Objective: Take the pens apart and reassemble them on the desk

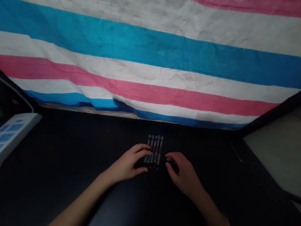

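Note:
Several slim pens (pixel 155 158) with clear barrels and dark grips lie side by side in a row on the black table (pixel 69 155), tips toward me. At the row's left edge is my left hand (pixel 133 161), its thumb and fingers apart and its fingertips over or touching the leftmost pens; contact is hard to make out. Just right of the row, a small gap from the pens, my right hand (pixel 181 169) is curved with thumb and fingers apart and nothing visible between them.
A white power strip (pixel 16 128) with blue sockets lies at the table's left side. Behind the table hangs a striped sheet (pixel 156 49) in blue, white and pink. Dark frame bars (pixel 278 107) slant up at the right.

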`<state>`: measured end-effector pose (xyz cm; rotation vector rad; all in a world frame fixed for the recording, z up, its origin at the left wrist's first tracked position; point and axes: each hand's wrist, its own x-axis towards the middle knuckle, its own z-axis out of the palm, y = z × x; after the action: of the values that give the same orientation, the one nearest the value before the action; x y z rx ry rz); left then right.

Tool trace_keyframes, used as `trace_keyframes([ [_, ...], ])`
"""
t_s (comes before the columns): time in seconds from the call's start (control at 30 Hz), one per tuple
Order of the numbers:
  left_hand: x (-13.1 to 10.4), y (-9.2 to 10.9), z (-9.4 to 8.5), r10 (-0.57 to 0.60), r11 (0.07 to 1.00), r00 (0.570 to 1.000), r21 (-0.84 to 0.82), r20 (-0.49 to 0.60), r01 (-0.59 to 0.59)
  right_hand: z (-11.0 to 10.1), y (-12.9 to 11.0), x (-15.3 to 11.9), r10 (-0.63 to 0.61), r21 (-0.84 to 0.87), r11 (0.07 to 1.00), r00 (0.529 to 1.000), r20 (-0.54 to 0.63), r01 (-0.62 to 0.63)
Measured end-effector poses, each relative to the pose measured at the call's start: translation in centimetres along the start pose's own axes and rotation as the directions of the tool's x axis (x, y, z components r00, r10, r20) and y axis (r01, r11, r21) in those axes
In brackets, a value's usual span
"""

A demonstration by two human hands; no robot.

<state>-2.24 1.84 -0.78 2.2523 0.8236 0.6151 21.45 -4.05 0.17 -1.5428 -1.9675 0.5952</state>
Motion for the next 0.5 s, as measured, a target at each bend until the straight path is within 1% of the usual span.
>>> trace_keyframes([
  [0.13,0.2,0.2,1.0,0.059,0.997,0.997,0.056,-0.057,-0.056,-0.4,0.5,0.1,-0.092,-0.044,0.995,0.995,0.049,0.094],
  [0.23,0.4,0.7,1.7,0.079,0.993,0.995,0.090,-0.063,-0.074,-0.7,1.0,0.2,-0.128,-0.058,0.989,0.988,0.084,0.133],
  [0.37,0.6,1.4,2.4,0.096,0.989,0.994,0.117,-0.048,-0.090,-1.0,1.1,0.1,-0.134,-0.063,0.988,0.981,0.143,0.144],
  [0.5,0.5,1.7,2.6,0.098,0.986,0.995,0.136,-0.031,-0.093,-1.2,0.9,0.1,-0.126,-0.115,0.982,0.972,0.199,0.150],
])
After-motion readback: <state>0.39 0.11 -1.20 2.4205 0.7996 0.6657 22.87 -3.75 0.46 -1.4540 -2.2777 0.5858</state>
